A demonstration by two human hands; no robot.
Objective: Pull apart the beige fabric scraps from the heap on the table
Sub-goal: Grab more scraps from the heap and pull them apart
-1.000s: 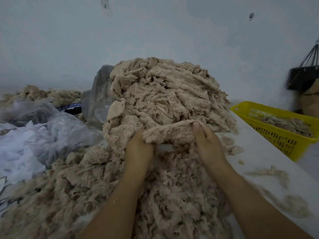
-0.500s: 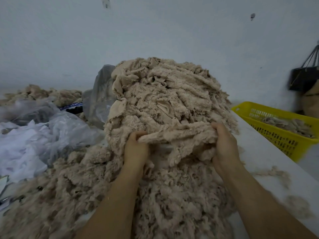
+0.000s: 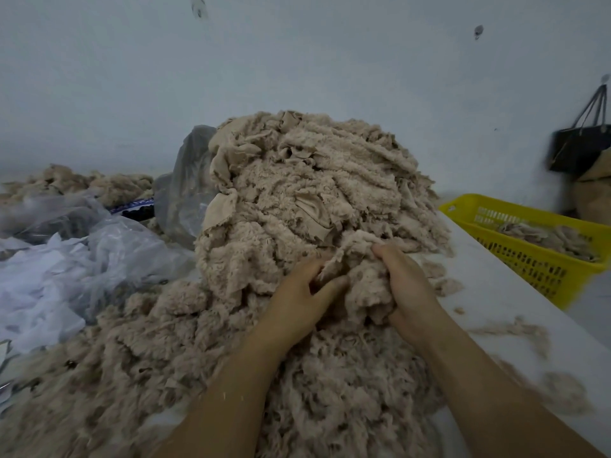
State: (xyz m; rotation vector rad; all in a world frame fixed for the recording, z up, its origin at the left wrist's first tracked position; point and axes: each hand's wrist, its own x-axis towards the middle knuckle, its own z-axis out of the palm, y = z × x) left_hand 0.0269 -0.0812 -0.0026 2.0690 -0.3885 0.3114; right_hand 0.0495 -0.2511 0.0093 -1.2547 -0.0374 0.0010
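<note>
The heap (image 3: pixel 314 193) sits on the table (image 3: pixel 502 292); at its near foot the left hand (image 3: pixel 294 305) pinches a clump of scraps (image 3: pixel 360 279), the right hand (image 3: pixel 410 292) curled round it; right of the heap, a basket (image 3: pixel 535 269).

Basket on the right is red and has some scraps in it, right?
Not quite. The basket is yellow, not red, as the head view shows. It is on the right and does have some scraps in it.
</note>
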